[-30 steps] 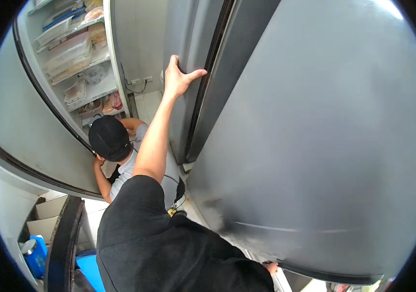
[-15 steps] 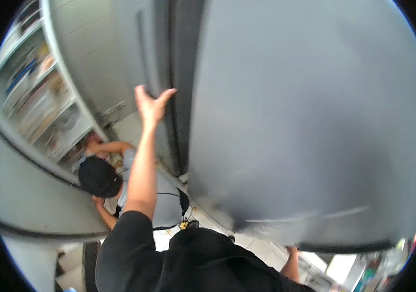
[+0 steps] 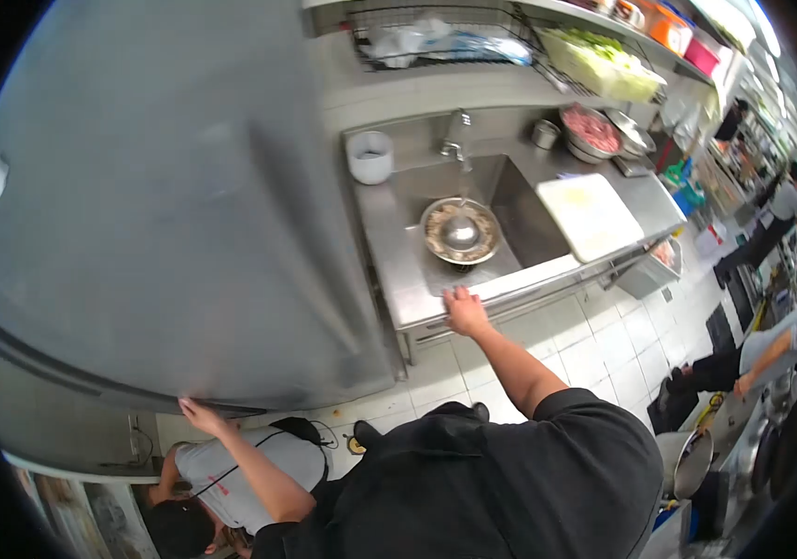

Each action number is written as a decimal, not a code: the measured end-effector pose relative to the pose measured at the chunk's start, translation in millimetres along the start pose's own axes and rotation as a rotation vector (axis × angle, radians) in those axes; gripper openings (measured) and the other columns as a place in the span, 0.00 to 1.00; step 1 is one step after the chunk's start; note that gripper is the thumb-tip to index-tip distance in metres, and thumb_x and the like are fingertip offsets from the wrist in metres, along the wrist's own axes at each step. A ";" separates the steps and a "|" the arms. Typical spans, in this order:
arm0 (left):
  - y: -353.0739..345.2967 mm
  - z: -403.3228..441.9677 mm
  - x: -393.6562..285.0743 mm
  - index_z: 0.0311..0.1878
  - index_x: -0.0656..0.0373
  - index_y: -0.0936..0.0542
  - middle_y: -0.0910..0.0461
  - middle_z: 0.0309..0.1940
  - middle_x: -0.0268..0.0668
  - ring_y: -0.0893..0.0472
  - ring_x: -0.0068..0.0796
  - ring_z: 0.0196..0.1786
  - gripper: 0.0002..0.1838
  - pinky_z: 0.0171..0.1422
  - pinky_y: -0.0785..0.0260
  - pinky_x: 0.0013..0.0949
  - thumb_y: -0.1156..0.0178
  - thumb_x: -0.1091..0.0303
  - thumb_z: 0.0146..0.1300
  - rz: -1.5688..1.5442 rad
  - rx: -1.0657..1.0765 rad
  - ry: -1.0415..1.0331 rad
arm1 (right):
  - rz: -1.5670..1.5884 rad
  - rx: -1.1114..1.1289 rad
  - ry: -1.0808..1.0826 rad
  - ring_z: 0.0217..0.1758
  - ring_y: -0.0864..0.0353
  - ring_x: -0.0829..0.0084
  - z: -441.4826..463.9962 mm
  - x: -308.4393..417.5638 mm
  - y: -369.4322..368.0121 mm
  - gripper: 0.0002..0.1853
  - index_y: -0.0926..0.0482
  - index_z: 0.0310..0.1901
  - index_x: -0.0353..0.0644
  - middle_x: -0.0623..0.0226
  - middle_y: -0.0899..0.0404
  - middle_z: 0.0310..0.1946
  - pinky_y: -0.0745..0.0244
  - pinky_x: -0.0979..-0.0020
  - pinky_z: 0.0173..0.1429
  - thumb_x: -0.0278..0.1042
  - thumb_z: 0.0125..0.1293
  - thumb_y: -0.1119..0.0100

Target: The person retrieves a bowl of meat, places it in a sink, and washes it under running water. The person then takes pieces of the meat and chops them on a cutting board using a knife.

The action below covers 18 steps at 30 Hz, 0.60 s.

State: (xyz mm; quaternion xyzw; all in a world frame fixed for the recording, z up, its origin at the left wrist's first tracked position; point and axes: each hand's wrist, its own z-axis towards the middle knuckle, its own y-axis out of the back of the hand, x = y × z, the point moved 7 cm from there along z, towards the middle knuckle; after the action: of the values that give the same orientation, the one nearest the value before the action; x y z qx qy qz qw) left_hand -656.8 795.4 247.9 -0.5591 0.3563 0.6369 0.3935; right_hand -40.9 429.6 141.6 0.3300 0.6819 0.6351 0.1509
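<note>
My left hand [image 3: 205, 416] is at the lower edge of a large grey refrigerator-like cabinet [image 3: 165, 214], its fingers stretched out against that edge. My right hand [image 3: 463, 311] rests on the front rim of a stainless steel sink [image 3: 408, 300], fingers laid over the metal and holding nothing. Inside the basin, a round metal bowl [image 3: 430, 244] contains pale pieces of food, with a smaller shiny metal bowl [image 3: 461, 233] on top. Above it, water appears to run from the faucet [image 3: 455, 135].
A crouching person in a grey shirt [image 3: 247, 470] is close to my left arm. On the counter are a white cutting board [image 3: 590, 216], a white tub [image 3: 370, 156] and a bowl of raw meat [image 3: 590, 131]. Another person [image 3: 783, 345] stands at the right.
My view has swung right, bringing the sink into sight. My left hand, raised with fingers spread before, is now at the cabinet edge. My right hand is now on the sink rim.
</note>
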 end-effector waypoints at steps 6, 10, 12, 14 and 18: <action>-40.2 -257.2 211.2 0.36 0.56 0.20 0.27 0.23 0.33 0.31 0.27 0.19 0.09 0.22 0.37 0.36 0.40 0.62 0.72 -0.027 0.300 0.831 | 0.266 -0.308 0.185 0.74 0.35 0.45 -103.6 -76.6 44.7 0.36 0.33 0.72 0.46 0.46 0.32 0.68 0.35 0.48 0.73 0.39 0.63 0.32; -125.0 -433.5 183.6 0.61 0.57 0.21 0.16 0.51 0.39 0.16 0.35 0.49 0.18 0.49 0.24 0.37 0.39 0.59 0.74 0.546 1.081 0.776 | 0.367 0.044 -0.033 0.67 0.27 0.46 -181.7 -188.1 -34.8 0.23 0.24 0.60 0.42 0.46 0.25 0.60 0.29 0.49 0.68 0.40 0.66 0.36; -182.5 -492.6 153.0 0.63 0.56 0.21 0.16 0.55 0.36 0.15 0.31 0.51 0.21 0.50 0.24 0.34 0.36 0.56 0.73 0.671 1.393 0.557 | 0.298 0.233 -0.145 0.60 0.20 0.45 -227.3 -247.9 -93.9 0.21 0.22 0.55 0.40 0.45 0.21 0.54 0.23 0.47 0.63 0.44 0.67 0.38; -239.2 -538.3 100.9 0.63 0.56 0.21 0.16 0.55 0.35 0.15 0.29 0.52 0.21 0.52 0.23 0.34 0.36 0.56 0.74 0.609 1.671 0.370 | 0.323 0.451 -0.191 0.59 0.20 0.43 -267.9 -291.8 -139.2 0.23 0.19 0.56 0.37 0.44 0.18 0.54 0.22 0.50 0.63 0.46 0.67 0.36; -338.8 -589.5 14.9 0.60 0.60 0.19 0.14 0.46 0.33 0.16 0.24 0.47 0.19 0.48 0.24 0.31 0.36 0.59 0.74 0.385 1.814 0.331 | 0.351 0.632 -0.208 0.60 0.17 0.47 -300.2 -336.2 -169.4 0.24 0.17 0.55 0.35 0.43 0.15 0.53 0.22 0.54 0.64 0.47 0.67 0.34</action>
State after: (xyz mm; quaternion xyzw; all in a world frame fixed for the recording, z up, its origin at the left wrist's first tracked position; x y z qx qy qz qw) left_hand -98.5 417.9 157.1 -0.0542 0.8539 0.0829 0.5109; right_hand -24.5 -12.2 -49.3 0.5349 0.7583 0.3727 -0.0012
